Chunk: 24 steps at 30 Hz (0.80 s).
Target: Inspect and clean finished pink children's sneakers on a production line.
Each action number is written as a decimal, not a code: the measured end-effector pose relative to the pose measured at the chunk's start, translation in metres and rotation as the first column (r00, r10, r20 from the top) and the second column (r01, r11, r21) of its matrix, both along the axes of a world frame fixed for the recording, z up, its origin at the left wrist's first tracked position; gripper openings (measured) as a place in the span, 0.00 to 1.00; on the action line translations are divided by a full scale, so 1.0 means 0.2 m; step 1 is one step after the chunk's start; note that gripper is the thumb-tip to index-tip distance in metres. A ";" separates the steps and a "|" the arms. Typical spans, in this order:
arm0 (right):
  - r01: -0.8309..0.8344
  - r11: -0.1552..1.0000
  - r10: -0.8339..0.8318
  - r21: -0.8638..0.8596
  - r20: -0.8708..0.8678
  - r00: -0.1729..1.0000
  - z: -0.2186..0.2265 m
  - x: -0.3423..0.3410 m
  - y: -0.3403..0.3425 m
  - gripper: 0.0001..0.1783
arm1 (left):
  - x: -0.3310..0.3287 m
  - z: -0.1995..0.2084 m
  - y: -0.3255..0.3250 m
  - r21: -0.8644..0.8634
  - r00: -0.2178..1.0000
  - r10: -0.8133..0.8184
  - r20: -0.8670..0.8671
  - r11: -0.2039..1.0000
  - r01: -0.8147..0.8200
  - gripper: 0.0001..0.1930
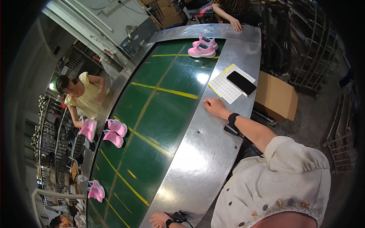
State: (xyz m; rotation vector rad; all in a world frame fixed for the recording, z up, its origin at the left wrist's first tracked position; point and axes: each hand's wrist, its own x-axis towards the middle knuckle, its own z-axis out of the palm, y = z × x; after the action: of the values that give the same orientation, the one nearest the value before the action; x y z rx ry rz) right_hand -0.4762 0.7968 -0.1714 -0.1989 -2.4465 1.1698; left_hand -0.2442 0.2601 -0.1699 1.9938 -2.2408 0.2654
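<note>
Right hand (215, 106) pinches what looks like a small sticker (206, 101); left hand (159, 219) rests open on the metal ledge (197, 152).

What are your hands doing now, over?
Right hand on shiny metal ledge, pinching something tiny. Left hand flat on ledge, empty. White sticker sheet and black phone beside right hand.
</note>
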 end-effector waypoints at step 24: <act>-0.029 0.997 0.032 0.076 -0.037 0.999 -0.13 -0.11 0.09 0.09 | -0.04 -0.04 0.06 -0.050 0.994 -0.008 -0.111 0.999 0.002 0.23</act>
State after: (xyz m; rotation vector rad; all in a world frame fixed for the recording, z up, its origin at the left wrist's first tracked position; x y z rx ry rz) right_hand -0.4989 0.8150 -0.1984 -0.1161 -2.4632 1.0822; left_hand -0.2515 0.2730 -0.1777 1.9274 -2.1496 0.2022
